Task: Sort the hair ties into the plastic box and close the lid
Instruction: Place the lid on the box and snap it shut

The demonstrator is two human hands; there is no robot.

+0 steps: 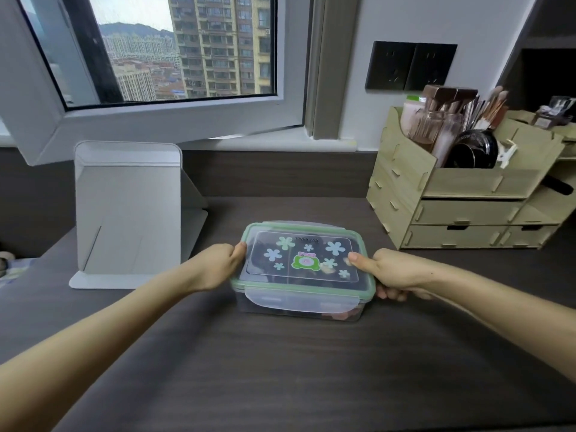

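Observation:
A clear plastic box (299,311) stands on the dark desk in the middle of the view. Its lid (311,241), green-rimmed with flower and frog stickers, lies on top of it. The front flap hangs down over the near wall. Dark hair ties show dimly through the lid and walls. My left hand (218,266) grips the box's left side, thumb on the lid's rim. My right hand (385,272) grips the right side, thumb pressed on the lid's edge, fingers curled under the side flap.
A grey folding stand (127,213) sits at the left. A wooden organizer (461,194) with drawers, brushes and cosmetics stands at the right. An open window frame (174,120) juts over the sill behind. Wall sockets (410,67) sit above.

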